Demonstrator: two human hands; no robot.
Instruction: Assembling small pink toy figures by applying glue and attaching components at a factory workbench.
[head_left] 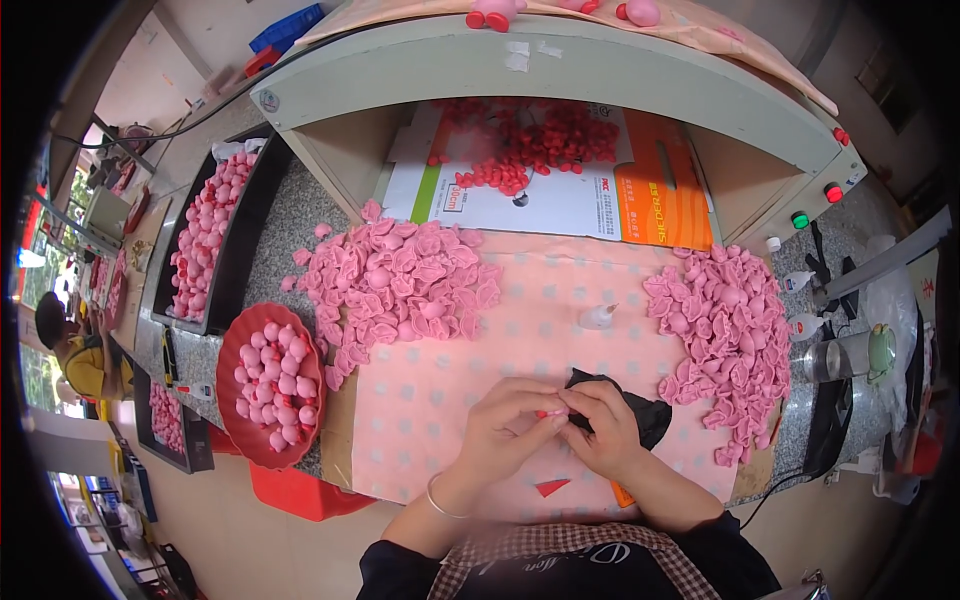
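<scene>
Left hand [505,425] and right hand [603,430] together pinch a small pink piece [549,412] over the pink cloth [450,390].

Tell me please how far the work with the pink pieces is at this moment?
Done, it seems: a red bowl and a black tray hold rounded pink figures. In hand: left hand and right hand pinch one small red-and-pink piece together. Left: two big heaps of loose pink pieces and the red parts behind.
</scene>
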